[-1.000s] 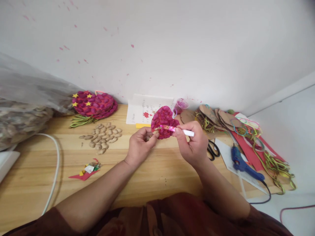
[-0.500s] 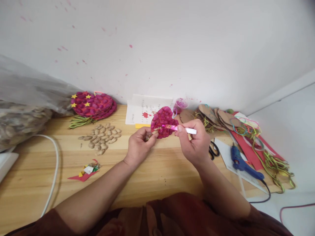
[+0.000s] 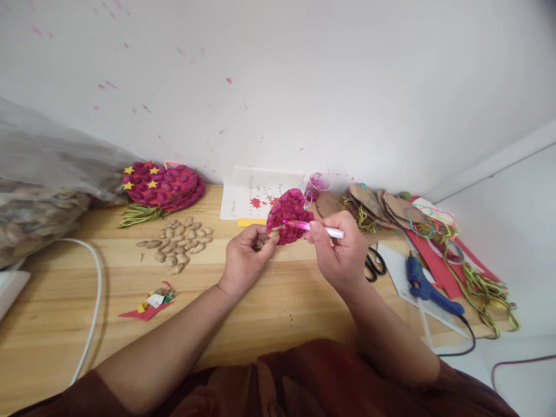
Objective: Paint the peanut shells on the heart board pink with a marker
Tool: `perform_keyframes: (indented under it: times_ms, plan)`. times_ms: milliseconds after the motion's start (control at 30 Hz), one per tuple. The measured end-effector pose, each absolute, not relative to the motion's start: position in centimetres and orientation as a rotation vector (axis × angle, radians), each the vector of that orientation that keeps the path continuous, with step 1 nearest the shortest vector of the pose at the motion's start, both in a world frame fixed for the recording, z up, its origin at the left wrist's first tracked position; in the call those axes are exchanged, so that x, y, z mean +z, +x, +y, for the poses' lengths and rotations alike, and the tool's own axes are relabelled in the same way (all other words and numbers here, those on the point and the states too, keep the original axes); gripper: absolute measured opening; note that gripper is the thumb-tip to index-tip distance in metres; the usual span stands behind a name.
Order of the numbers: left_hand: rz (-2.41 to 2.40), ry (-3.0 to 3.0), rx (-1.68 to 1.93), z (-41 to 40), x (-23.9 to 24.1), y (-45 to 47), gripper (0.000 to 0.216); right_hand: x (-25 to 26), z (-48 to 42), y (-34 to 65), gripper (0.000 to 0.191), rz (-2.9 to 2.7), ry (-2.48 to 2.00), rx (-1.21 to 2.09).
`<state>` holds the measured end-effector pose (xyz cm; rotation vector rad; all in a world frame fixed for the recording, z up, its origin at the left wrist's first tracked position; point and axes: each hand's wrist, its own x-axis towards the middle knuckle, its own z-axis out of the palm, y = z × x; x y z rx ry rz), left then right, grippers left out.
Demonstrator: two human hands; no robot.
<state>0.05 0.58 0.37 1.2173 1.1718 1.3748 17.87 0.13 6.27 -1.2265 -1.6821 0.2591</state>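
My left hand is closed on the lower left edge of a magenta-painted peanut craft, held up above the table. A few peanuts near my left fingers still show tan shell. A small loop of light cord sticks out at the craft's upper right. In my right hand is a paintbrush with a white handle and a pink-stained front. Its tip touches the peanuts on the craft's face. My right fingers pinch the handle.
Loose peanuts lie left of my hands, with finished magenta crafts behind them. A pink-stained cup stands by the wall. Scissors, a blue glue gun, cardboard pieces and green cords lie right.
The brush and my right hand have shifted slightly left across the craft. My left hand and the craft stay nearly in place; the whole view has moved a little.
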Motion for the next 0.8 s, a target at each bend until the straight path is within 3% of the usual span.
perform_keyframes:
  times_ms: [300,800]
  plan:
    - [1.151,1.163,1.386,0.66,0.49,0.04,0.018,6.51,0.14,17.85,0.019,-1.706,-1.267,0.163]
    - [1.084,1.027,1.400,0.80,0.78,0.02,0.027,6.06,0.24,18.00,0.017,-1.659,-1.236,0.281]
